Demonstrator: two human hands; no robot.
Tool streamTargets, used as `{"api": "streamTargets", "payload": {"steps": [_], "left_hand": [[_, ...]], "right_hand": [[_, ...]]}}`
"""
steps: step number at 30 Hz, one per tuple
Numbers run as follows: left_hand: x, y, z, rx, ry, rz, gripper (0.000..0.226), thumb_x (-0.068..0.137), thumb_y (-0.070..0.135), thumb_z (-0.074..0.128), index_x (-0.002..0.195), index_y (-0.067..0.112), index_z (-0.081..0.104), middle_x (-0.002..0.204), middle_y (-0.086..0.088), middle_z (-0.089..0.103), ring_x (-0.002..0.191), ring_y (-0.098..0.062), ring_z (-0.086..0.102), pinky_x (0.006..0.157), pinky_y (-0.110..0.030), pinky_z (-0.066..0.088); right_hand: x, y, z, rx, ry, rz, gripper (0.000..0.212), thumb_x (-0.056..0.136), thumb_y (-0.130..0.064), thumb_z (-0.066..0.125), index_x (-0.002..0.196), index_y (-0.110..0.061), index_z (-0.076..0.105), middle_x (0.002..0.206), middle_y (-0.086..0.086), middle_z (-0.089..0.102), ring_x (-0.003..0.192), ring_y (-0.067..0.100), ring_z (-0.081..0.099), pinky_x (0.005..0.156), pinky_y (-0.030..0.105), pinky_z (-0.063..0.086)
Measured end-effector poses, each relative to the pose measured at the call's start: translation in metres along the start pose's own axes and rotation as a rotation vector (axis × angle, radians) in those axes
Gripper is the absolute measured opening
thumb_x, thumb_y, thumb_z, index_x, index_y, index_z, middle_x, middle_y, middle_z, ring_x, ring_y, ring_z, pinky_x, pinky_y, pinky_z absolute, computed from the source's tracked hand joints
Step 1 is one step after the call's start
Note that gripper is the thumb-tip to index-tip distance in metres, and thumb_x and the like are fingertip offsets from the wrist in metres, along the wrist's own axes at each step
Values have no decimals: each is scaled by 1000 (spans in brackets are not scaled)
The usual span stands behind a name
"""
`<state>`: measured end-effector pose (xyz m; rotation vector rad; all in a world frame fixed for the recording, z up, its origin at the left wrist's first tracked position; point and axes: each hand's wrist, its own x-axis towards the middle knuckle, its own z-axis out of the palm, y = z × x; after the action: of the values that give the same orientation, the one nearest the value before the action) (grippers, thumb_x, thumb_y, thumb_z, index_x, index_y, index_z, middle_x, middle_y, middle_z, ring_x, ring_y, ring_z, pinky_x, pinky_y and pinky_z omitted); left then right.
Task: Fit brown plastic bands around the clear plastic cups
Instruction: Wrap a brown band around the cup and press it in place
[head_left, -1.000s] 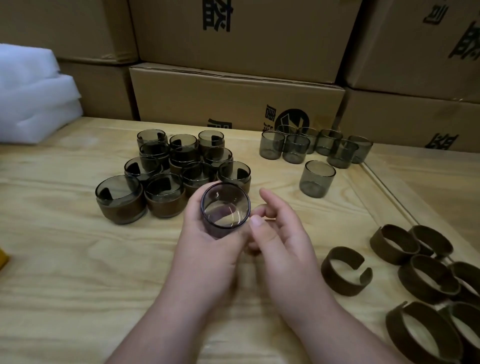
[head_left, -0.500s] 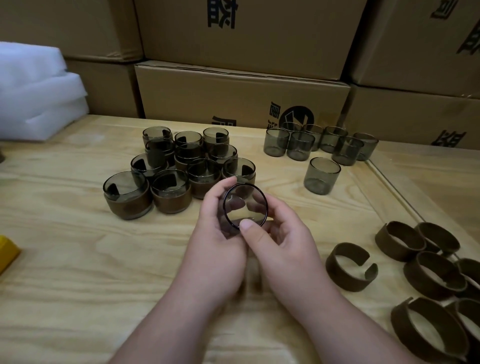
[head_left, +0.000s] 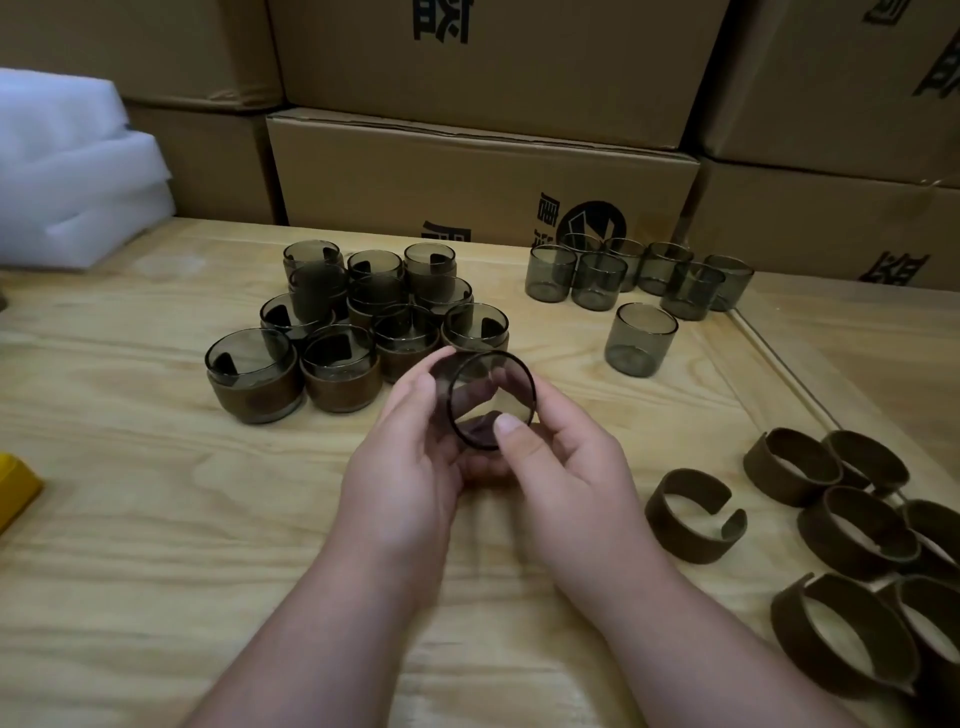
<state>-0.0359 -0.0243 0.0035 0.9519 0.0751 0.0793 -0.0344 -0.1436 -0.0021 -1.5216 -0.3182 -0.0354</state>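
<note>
I held one smoky clear plastic cup (head_left: 491, 397) tipped on its side above the pale wooden tabletop (head_left: 130, 519), its open mouth facing me. My left hand (head_left: 405, 467) had its fingers (head_left: 423, 387) curled round the cup's left wall, and my right hand (head_left: 566, 483) pinched the rim, thumb pressed on the near edge. No band was on this cup yet.

The risk, as I judged it, lay in the grip itself: the wall was smooth and I held it by thin edges, so a squeeze while forcing a band on could let it slip and drop onto the tabletop.

At three o'clock from my hands lay the nearest open brown plastic band (head_left: 693, 519), a split C-shape, with the heap of brown bands (head_left: 857, 530) beyond it at four o'clock. Reaching for it meant freeing my right hand, leaving the cup to the left alone.

Close at eleven o'clock stood the cluster of finished banded cups (head_left: 337, 343), some stacked; a careless elbow or a dropped cup could topple them. At one o'clock a lone bare cup (head_left: 640, 340) stood, then the group of bare cups (head_left: 628, 275), near the stacked cardboard boxes (head_left: 483, 171).
</note>
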Motion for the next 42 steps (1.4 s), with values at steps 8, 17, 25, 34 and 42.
{"api": "streamTargets", "payload": {"steps": [8, 17, 25, 34, 42], "left_hand": [[-3, 5, 2, -130, 64, -15, 30, 96, 36, 56, 119, 24, 70, 91, -8, 71, 89, -27, 67, 83, -53, 61], [-4, 5, -1, -89, 4, -64, 42, 100, 52, 50, 125, 24, 69, 106, -14, 77, 83, -32, 75, 67, -43, 62], [-4, 3, 0, 101, -16, -45, 41, 98, 58, 52, 127, 33, 67, 117, -16, 75, 108, -41, 72, 93, -54, 58], [-2, -2, -1, 297, -95, 71, 48, 83, 67, 61, 122, 40, 71, 117, -12, 75, 116, -46, 66, 104, -70, 46], [0, -6, -3, 292, -83, 80, 51, 83, 66, 63, 119, 32, 73, 115, -14, 75, 113, -39, 70, 102, -68, 49]], "right_hand": [[-2, 2, 4, -152, -20, -44, 57, 79, -29, 73, 135, -27, 63, 134, -4, 65, 117, 9, 64, 99, 31, 55], [0, 1, 4, -65, -97, -45, 49, 83, -24, 81, 128, -33, 65, 116, -6, 75, 111, 15, 72, 96, 33, 57], [-1, 1, 1, -47, -32, -9, 61, 70, -42, 86, 124, -29, 63, 113, -7, 76, 106, 11, 73, 88, 29, 60], [0, -1, 0, 26, 91, 21, 70, 57, -61, 88, 106, -19, 62, 94, 2, 77, 87, 21, 76, 78, 37, 61], [1, -5, -2, -5, 185, 24, 76, 65, -89, 63, 86, -15, 67, 81, 8, 76, 78, 28, 73, 71, 41, 61]]}}
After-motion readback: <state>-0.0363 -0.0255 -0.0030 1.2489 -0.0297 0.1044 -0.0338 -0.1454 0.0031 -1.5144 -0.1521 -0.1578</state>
